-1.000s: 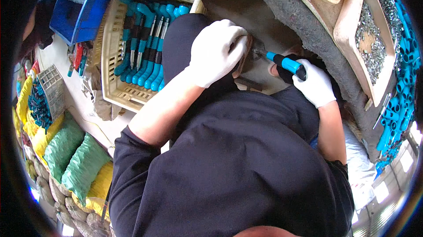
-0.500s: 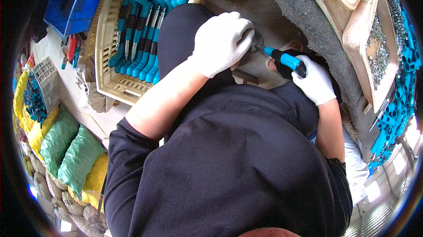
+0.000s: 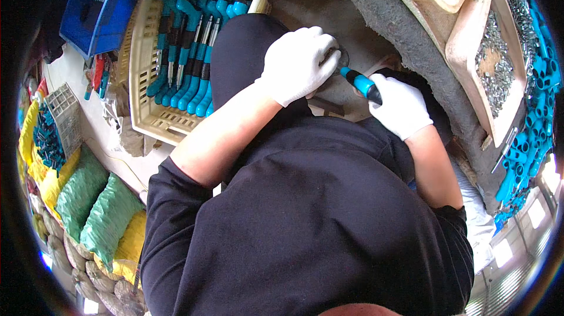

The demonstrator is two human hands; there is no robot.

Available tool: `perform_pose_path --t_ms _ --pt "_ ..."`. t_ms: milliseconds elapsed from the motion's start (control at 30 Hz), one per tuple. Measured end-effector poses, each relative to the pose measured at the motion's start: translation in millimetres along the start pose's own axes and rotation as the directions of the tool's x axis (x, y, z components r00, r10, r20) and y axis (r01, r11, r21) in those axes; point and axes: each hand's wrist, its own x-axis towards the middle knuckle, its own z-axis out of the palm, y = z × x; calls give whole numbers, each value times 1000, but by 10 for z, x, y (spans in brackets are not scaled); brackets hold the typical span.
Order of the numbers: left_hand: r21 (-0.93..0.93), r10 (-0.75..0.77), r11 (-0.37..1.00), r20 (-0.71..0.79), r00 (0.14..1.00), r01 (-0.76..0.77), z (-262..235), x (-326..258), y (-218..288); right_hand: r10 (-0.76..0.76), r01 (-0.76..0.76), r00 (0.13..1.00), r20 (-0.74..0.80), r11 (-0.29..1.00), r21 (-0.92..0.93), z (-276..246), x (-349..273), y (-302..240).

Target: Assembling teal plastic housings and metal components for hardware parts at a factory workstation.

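Observation:
White-gloved, my left hand (image 3: 298, 66) is closed in a pinch above my thigh. What its fingers hold is mostly hidden; a grey rounded part (image 3: 342, 59) shows just beyond the fingertips. My right hand (image 3: 400, 107), also gloved in white, wraps round a turquoise-and-black tubular handle (image 3: 363, 84). That handle slants up and left, its far end close to the grey part; I cannot tell if they touch. To the left, a cream plastic crate (image 3: 140, 75) contains several turquoise tools (image 3: 191, 51) with black grips and metal rods, laid side by side.
Along the right runs a grey fuzzy-edged bench (image 3: 376, 7) bearing a wooden tray (image 3: 470, 57) of small metal parts. Turquoise tubes (image 3: 531, 116) are heaped beyond. Blue bins (image 3: 94, 16) stand at far left, with green sacks (image 3: 103, 210) below them.
My right hand has moved left, bringing the handle nearer to my left hand, and its fingers now cover more of it. The left hand has shifted slightly downward.

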Motion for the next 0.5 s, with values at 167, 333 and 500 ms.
perform_pose_path --t_ms 167,333,500 --pt "15 -11 1000 40 999 10 12 -27 -31 124 -128 991 42 983 128 -18 -12 92" --pt "25 16 1000 21 1000 -16 49 -46 -50 63 -64 998 23 997 51 122 -18 109" --pt "-102 51 994 104 993 -41 111 6 -7 -21 31 995 103 994 -103 316 134 38"
